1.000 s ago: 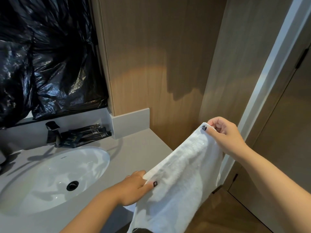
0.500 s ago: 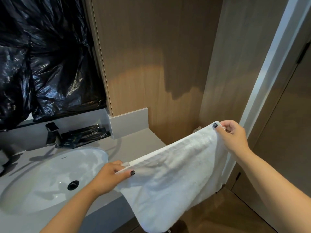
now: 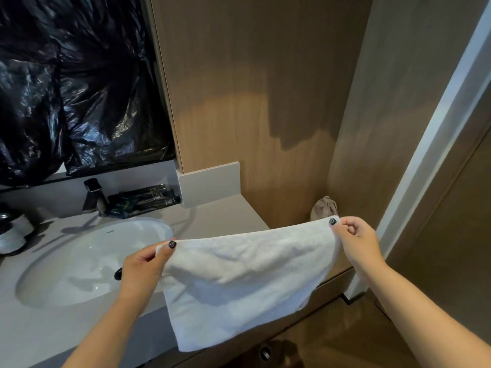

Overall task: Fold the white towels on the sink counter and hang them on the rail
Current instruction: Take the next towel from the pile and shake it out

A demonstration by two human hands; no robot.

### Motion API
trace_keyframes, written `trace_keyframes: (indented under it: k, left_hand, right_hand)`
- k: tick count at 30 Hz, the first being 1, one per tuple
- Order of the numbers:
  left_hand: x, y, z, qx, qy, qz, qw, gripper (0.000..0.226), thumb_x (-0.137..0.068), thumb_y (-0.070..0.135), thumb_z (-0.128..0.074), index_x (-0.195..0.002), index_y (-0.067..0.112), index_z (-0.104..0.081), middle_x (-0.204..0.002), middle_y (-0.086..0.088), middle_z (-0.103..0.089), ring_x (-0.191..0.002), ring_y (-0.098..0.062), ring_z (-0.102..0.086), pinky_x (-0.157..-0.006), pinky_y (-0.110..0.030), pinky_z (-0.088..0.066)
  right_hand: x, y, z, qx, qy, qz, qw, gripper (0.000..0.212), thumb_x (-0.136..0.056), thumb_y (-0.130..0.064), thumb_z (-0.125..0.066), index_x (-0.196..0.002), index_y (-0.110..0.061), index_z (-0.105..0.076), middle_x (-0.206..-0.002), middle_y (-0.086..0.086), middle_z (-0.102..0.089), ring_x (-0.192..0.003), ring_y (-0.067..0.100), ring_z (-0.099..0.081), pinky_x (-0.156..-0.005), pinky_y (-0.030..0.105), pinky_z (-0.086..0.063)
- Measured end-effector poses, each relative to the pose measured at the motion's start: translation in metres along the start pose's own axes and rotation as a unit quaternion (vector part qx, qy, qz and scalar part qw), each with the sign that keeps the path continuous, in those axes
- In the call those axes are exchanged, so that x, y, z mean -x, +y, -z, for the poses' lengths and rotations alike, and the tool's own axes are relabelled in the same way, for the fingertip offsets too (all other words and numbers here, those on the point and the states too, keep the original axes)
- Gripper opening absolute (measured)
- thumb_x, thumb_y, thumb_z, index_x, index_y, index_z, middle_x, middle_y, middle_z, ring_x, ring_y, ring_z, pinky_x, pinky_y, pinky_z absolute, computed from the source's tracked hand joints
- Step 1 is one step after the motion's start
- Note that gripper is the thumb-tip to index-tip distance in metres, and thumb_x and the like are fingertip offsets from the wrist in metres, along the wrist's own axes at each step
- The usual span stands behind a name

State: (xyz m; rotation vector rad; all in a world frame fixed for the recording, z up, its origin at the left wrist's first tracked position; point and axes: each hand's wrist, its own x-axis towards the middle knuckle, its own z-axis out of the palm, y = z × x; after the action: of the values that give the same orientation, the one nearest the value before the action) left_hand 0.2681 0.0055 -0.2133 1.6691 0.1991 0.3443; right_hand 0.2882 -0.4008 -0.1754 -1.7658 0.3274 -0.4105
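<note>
A white towel (image 3: 247,277) hangs stretched between both hands, above the right end of the grey sink counter (image 3: 220,216). My left hand (image 3: 144,266) pinches its upper left corner over the basin's right rim. My right hand (image 3: 356,240) pinches the upper right corner, past the counter's end. The towel's top edge runs nearly level, slightly higher on the right, and its lower part drapes down over the counter's front edge. No rail shows in this view.
A white oval basin (image 3: 87,258) is set in the counter, with a dark faucet (image 3: 93,197) and dark toiletry packets (image 3: 143,200) behind it. Black plastic sheeting (image 3: 74,83) covers the mirror. Wood panel walls stand ahead. A beige cloth bundle (image 3: 324,207) sits beyond the counter's end.
My left hand rose and drew left while my right hand shifted slightly right, spreading the towel from a steep slant into a wide, nearly level span.
</note>
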Motion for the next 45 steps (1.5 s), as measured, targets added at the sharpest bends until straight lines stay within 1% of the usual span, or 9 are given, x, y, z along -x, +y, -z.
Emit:
trace_keyframes:
  k: [3, 9, 14, 20, 26, 35, 39, 42, 45]
  left_hand:
    - [-0.002, -0.003, 0.012, -0.06, -0.009, -0.041, 0.997, 0.019, -0.083, 0.022, -0.076, -0.088, 0.04, -0.077, -0.093, 0.02, -0.074, -0.087, 0.006, -0.067, -0.07, -0.005, -0.048]
    - [-0.02, -0.009, 0.04, -0.217, -0.033, -0.075, 0.973, 0.041, -0.076, 0.04, -0.072, -0.112, 0.057, -0.061, -0.057, 0.017, -0.053, -0.055, -0.006, -0.046, -0.053, -0.012, -0.038]
    - [-0.054, -0.024, 0.047, -0.313, -0.006, -0.079, 0.946, 0.013, -0.077, 0.039, -0.08, -0.074, 0.045, -0.069, -0.074, 0.009, -0.067, -0.073, -0.005, -0.06, -0.06, -0.012, -0.043]
    - [-0.121, -0.045, 0.046, -0.356, 0.032, -0.025, 0.934, 0.02, -0.084, 0.052, -0.069, -0.076, 0.035, -0.064, -0.058, 0.01, -0.062, -0.058, -0.014, -0.062, -0.057, -0.035, -0.053]
    - [-0.195, -0.081, 0.033, -0.302, 0.05, 0.021, 0.952, 0.015, -0.092, 0.044, -0.063, -0.083, 0.032, -0.061, -0.069, 0.009, -0.067, -0.045, -0.006, -0.065, -0.056, -0.029, -0.051]
    - [-0.287, -0.151, 0.02, -0.241, 0.085, 0.169, 0.952, 0.024, -0.079, 0.05, -0.067, -0.079, 0.026, -0.062, -0.084, -0.003, -0.073, -0.084, -0.028, -0.072, -0.083, -0.048, -0.056]
    - [-0.305, -0.157, 0.009, -0.281, 0.153, 0.185, 0.929, 0.019, -0.086, 0.036, -0.072, -0.089, 0.021, -0.06, -0.092, -0.003, -0.071, -0.093, -0.03, -0.067, -0.081, -0.03, -0.047]
    - [-0.297, -0.149, -0.017, -0.166, 0.166, 0.2, 0.951, 0.046, -0.088, 0.019, -0.072, -0.125, 0.015, -0.046, -0.121, -0.009, -0.063, -0.108, -0.028, -0.062, -0.091, -0.035, -0.05]
    - [-0.267, -0.146, -0.05, -0.245, 0.006, 0.062, 0.968, 0.067, -0.094, 0.016, -0.062, -0.151, 0.01, -0.027, -0.154, -0.008, -0.037, -0.138, -0.021, -0.039, -0.116, -0.028, -0.028]
  right_hand:
    - [-0.001, 0.012, -0.003, 0.025, -0.037, -0.002, 0.999, 0.006, -0.092, -0.02, -0.066, -0.092, -0.026, -0.068, -0.089, -0.007, -0.068, -0.084, 0.009, -0.061, -0.064, 0.021, -0.045]
    - [-0.019, 0.023, -0.018, 0.115, -0.149, 0.027, 0.982, 0.015, -0.09, -0.011, -0.066, -0.094, -0.024, -0.071, -0.085, -0.005, -0.071, -0.077, 0.008, -0.064, -0.068, 0.024, -0.052]
    - [-0.048, 0.027, -0.07, 0.042, -0.131, -0.03, 0.99, 0.01, -0.093, 0.0, -0.061, -0.096, -0.009, -0.062, -0.083, 0.011, -0.065, -0.064, 0.023, -0.073, -0.059, 0.031, -0.06]
    - [-0.097, 0.03, -0.148, -0.011, -0.087, -0.045, 0.995, 0.013, -0.09, 0.002, -0.065, -0.094, -0.009, -0.06, -0.085, 0.012, -0.068, -0.073, 0.019, -0.074, -0.066, 0.028, -0.062]
    - [-0.154, 0.041, -0.235, -0.032, -0.03, -0.11, 0.993, 0.02, -0.083, 0.003, -0.073, -0.088, -0.013, -0.062, -0.086, 0.007, -0.069, -0.071, 0.015, -0.071, -0.059, 0.017, -0.056]
    - [-0.223, 0.085, -0.327, -0.081, -0.007, -0.206, 0.975, 0.028, -0.081, 0.018, -0.066, -0.074, -0.008, -0.057, -0.074, 0.009, -0.054, -0.082, 0.027, -0.061, -0.065, 0.028, -0.062]
    - [-0.242, 0.098, -0.348, -0.023, -0.025, -0.176, 0.984, 0.025, -0.084, 0.006, -0.069, -0.078, -0.016, -0.059, -0.076, 0.002, -0.058, -0.083, 0.027, -0.062, -0.079, 0.04, -0.061]
    - [-0.237, 0.095, -0.356, 0.206, -0.089, -0.086, 0.971, 0.022, -0.089, -0.012, -0.067, -0.111, -0.015, -0.064, -0.098, -0.002, -0.064, -0.1, 0.025, -0.064, -0.094, 0.037, -0.053]
    - [-0.202, 0.095, -0.372, 0.248, -0.179, 0.029, 0.952, 0.059, -0.091, 0.008, -0.048, -0.148, -0.006, -0.038, -0.154, 0.012, -0.035, -0.133, 0.028, -0.046, -0.105, 0.033, -0.042]
